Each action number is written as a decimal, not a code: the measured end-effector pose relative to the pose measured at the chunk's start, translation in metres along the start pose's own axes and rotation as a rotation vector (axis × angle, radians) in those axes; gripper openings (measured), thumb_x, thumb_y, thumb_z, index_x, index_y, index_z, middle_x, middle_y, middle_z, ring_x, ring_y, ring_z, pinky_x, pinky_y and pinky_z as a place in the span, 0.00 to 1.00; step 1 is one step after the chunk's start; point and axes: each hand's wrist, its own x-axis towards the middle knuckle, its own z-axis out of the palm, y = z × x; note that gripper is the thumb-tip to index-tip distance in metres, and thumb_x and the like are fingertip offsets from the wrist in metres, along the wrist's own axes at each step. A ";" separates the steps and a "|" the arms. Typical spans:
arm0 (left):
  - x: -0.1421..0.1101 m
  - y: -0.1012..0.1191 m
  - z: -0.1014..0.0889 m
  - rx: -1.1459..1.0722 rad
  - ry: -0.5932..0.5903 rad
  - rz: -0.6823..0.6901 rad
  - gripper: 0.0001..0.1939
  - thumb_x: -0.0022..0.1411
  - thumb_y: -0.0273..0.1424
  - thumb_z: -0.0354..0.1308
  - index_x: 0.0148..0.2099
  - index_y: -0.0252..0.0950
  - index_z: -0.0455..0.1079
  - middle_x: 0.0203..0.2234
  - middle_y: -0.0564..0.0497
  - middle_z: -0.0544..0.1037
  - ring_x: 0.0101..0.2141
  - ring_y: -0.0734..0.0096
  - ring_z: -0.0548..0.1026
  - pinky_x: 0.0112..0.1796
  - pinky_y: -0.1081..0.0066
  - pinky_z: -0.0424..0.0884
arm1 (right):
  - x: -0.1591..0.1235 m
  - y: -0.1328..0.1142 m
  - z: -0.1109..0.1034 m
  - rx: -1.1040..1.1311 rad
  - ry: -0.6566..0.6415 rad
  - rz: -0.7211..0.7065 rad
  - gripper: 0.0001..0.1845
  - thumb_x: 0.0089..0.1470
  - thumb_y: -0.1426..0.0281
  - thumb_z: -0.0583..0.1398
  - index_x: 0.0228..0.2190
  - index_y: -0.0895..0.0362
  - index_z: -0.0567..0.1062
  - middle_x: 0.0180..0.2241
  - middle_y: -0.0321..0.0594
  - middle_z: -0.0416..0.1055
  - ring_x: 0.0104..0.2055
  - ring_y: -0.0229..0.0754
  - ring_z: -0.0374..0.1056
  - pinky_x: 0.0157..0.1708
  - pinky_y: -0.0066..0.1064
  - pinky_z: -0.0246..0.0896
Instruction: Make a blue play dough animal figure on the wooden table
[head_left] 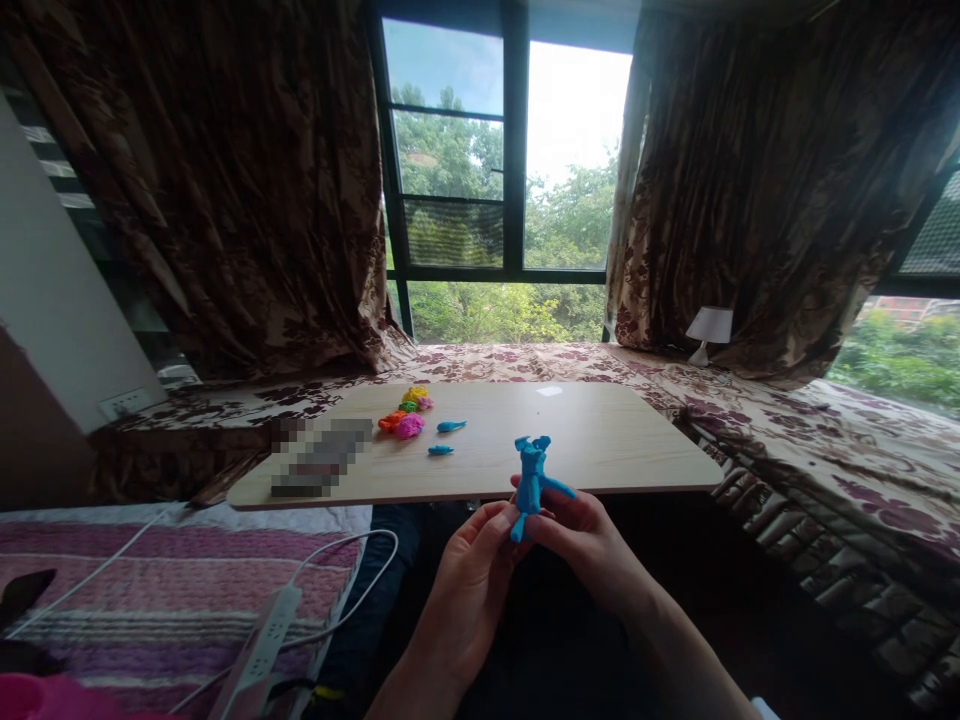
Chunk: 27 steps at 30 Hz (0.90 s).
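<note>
A blue modelling-clay figure (pixel 531 480) is held upright between my two hands, just in front of the table's near edge. It has a body, a head with two ear-like lumps, and one limb sticking out to the right. My left hand (pixel 484 555) pinches the lower left of the figure with thumb and fingers. On the other side my right hand (pixel 581 530) has its thumb and fingers closed on the lower right. Two small blue clay pieces, one (pixel 451 426) behind the other (pixel 441 450), lie on the table to the left.
The light wooden table (pixel 615 440) carries orange (pixel 390 422), pink (pixel 409 427), green and yellow (pixel 415 394) clay lumps. A blurred-out object (pixel 322 458) lies at its left end. Left of me, a power strip (pixel 262 640) with white cables rests on a striped quilt (pixel 172 580). A lamp (pixel 709 328) stands by the curtain.
</note>
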 end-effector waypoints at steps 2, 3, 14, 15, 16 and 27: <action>0.000 -0.001 -0.001 -0.001 0.006 0.003 0.05 0.56 0.29 0.57 0.34 0.32 0.72 0.33 0.47 0.77 0.37 0.69 0.73 0.45 0.66 0.65 | 0.000 -0.001 0.000 -0.023 0.017 -0.006 0.19 0.51 0.66 0.61 0.47 0.52 0.72 0.37 0.38 0.74 0.39 0.43 0.69 0.40 0.35 0.63; -0.001 -0.002 -0.002 0.003 0.016 0.003 0.05 0.56 0.29 0.57 0.34 0.33 0.71 0.33 0.48 0.77 0.37 0.70 0.73 0.45 0.67 0.65 | 0.000 -0.002 0.000 -0.034 0.029 -0.007 0.19 0.51 0.66 0.61 0.46 0.52 0.72 0.37 0.38 0.74 0.38 0.43 0.69 0.40 0.35 0.63; -0.003 -0.004 0.000 0.050 0.078 0.057 0.08 0.54 0.30 0.59 0.37 0.34 0.72 0.34 0.49 0.77 0.37 0.71 0.73 0.43 0.70 0.66 | 0.004 0.006 0.001 -0.054 0.162 -0.028 0.19 0.50 0.62 0.61 0.44 0.54 0.74 0.35 0.39 0.73 0.38 0.43 0.67 0.44 0.38 0.59; -0.003 -0.003 0.001 0.051 0.070 0.051 0.08 0.54 0.30 0.59 0.37 0.33 0.72 0.34 0.49 0.77 0.37 0.71 0.73 0.44 0.70 0.66 | 0.005 0.006 0.002 -0.064 0.171 -0.029 0.19 0.50 0.62 0.61 0.44 0.54 0.74 0.35 0.39 0.73 0.38 0.43 0.67 0.44 0.38 0.59; -0.004 -0.002 0.002 0.055 0.066 0.045 0.08 0.53 0.30 0.59 0.37 0.33 0.72 0.34 0.49 0.77 0.37 0.71 0.73 0.43 0.71 0.66 | 0.005 0.006 0.002 -0.074 0.180 -0.026 0.19 0.50 0.62 0.61 0.44 0.54 0.74 0.34 0.39 0.73 0.38 0.44 0.67 0.44 0.38 0.59; -0.001 -0.004 0.000 0.021 0.046 0.026 0.08 0.54 0.28 0.58 0.39 0.33 0.72 0.35 0.48 0.77 0.37 0.72 0.74 0.44 0.70 0.67 | 0.002 0.000 0.002 -0.101 0.139 -0.049 0.15 0.51 0.64 0.60 0.41 0.54 0.75 0.38 0.38 0.73 0.44 0.46 0.66 0.46 0.37 0.58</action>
